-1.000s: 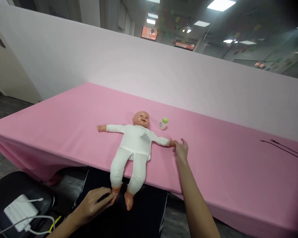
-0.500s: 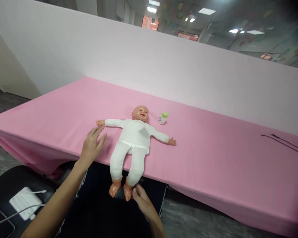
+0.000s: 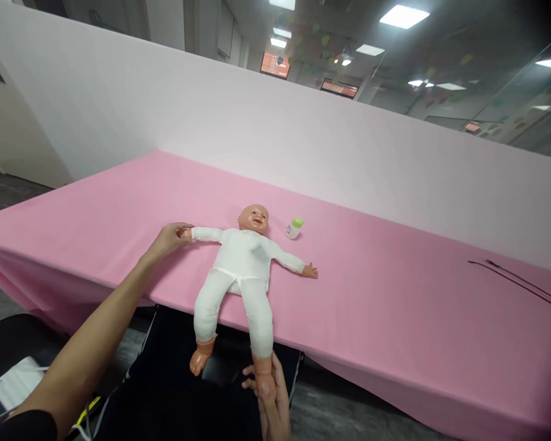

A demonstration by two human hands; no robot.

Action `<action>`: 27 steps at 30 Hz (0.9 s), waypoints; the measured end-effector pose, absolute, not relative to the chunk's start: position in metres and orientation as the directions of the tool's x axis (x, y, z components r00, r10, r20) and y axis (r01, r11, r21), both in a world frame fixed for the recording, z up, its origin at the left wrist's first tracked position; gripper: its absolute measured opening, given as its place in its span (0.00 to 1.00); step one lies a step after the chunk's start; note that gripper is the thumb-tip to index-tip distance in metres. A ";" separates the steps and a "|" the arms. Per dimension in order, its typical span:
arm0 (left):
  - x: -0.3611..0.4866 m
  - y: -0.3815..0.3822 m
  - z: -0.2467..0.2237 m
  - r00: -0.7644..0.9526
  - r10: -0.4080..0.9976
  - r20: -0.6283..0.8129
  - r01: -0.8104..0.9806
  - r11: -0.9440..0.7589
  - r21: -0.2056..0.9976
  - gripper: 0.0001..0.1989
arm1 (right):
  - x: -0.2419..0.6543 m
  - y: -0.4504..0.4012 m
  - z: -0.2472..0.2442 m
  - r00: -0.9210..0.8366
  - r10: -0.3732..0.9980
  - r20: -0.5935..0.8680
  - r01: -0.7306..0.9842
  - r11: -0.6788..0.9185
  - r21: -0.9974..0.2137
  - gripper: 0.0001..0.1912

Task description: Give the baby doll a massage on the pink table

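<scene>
A baby doll (image 3: 243, 254) in a white body suit lies on its back on the pink-covered table (image 3: 371, 294), arms spread wide, legs hanging over the front edge. My left hand (image 3: 169, 237) is closed around the doll's small hand at the left. Down at the edge, my right hand (image 3: 275, 401) grips the doll's foot on the right, with the thumb against it; some fingers show behind. The doll's other foot (image 3: 202, 357) hangs free. Beside the doll's head stands a small bottle (image 3: 294, 229) with a green cap, tilted in view.
Two thin dark cables (image 3: 523, 278) lie at the table's right. A white wall (image 3: 303, 141) rises behind the table, with glass above. At lower left, a white charger (image 3: 18, 383) with cords rests on a black seat (image 3: 9, 337).
My left hand has moved up and left and taken hold of the doll's hand. My right hand has closed on the doll's foot, and that leg has swung to the right.
</scene>
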State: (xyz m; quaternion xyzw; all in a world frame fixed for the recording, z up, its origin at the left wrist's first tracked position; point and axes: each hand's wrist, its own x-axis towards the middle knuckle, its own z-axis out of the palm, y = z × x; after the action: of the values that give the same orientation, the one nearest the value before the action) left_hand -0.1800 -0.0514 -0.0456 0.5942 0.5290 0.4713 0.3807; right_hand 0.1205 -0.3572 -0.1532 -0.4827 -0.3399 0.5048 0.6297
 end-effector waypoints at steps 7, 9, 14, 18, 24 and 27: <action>-0.147 -0.041 -0.043 -0.226 0.968 0.106 -0.181 -0.149 0.972 0.22 | 0.123 -0.339 -0.112 0.423 0.822 0.381 0.014 0.414 -0.910 0.25; -0.128 -0.036 -0.039 -0.220 0.971 0.095 -0.283 -0.157 0.946 0.20 | 0.129 -0.326 -0.097 0.380 0.808 0.451 0.062 0.464 -0.884 0.19; -0.079 -0.040 -0.034 -0.144 0.944 0.297 -0.151 -0.318 0.936 0.15 | 0.136 -0.266 -0.058 0.225 0.874 0.431 0.010 0.440 -0.898 0.19; -0.055 -0.052 -0.047 0.086 0.939 0.332 0.116 -0.341 0.933 0.14 | 0.122 -0.200 -0.038 0.123 0.967 0.222 0.033 0.219 -0.975 0.26; -0.073 -0.038 -0.041 0.087 0.945 0.315 0.054 -0.320 0.946 0.18 | 0.126 -0.193 -0.030 0.137 0.980 0.144 -0.003 0.145 -0.989 0.28; -0.104 -0.021 -0.035 -0.119 0.981 0.153 -0.217 -0.176 0.960 0.23 | 0.152 -0.239 -0.041 0.069 0.995 0.069 -0.051 0.072 -0.996 0.24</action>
State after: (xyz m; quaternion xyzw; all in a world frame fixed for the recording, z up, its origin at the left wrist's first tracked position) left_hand -0.1037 -0.0215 -0.0353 0.4536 0.4212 0.6181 0.4845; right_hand 0.1518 -0.2390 -0.0408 -0.4850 -0.4869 0.4781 0.5470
